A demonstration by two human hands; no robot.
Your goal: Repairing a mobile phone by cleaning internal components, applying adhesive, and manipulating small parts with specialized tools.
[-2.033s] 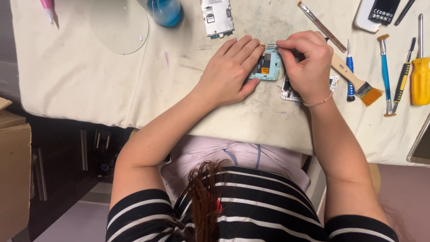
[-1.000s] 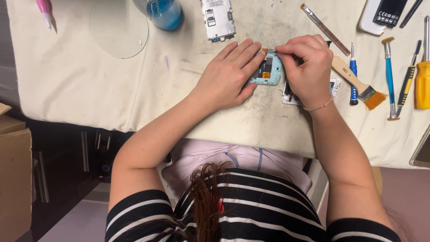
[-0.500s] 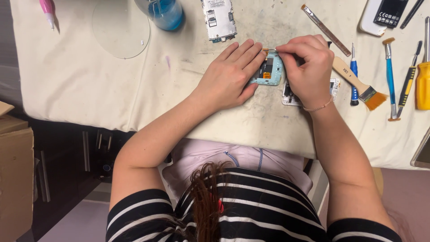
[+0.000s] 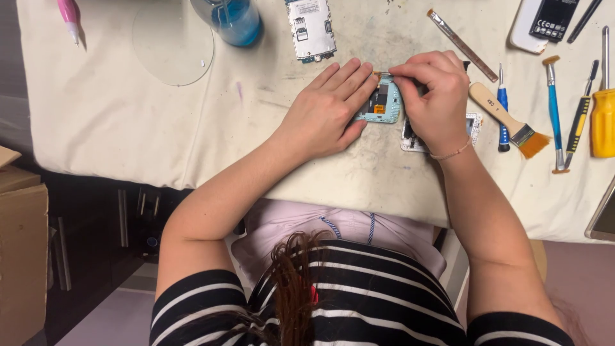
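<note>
Circuit board (image 4: pixel 382 102), small, light blue, flat on cream cloth-covered table (image 4: pixel 128 128), between both hands. Left hand (image 4: pixel 323 115): fingers together, laid flat, steadying board's left edge. Right hand (image 4: pixel 435 96): fingertips pinched at board's top corner. Nearby: phone chassis (image 4: pixel 311 29), blue liquid bottle (image 4: pixel 234 19), paintbrush (image 4: pixel 509 122), screwdrivers (image 4: pixel 503 109)

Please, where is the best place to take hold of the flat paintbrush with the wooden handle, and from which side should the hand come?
Probably grip the paintbrush at the middle of its bare wooden handle, coming from above. It lies flat on the cloth, slanting, with its orange bristles pointing lower right. The handle's upper end sits close to the right hand, and a blue screwdriver lies right beside it, so pinch across the handle's width.
</note>
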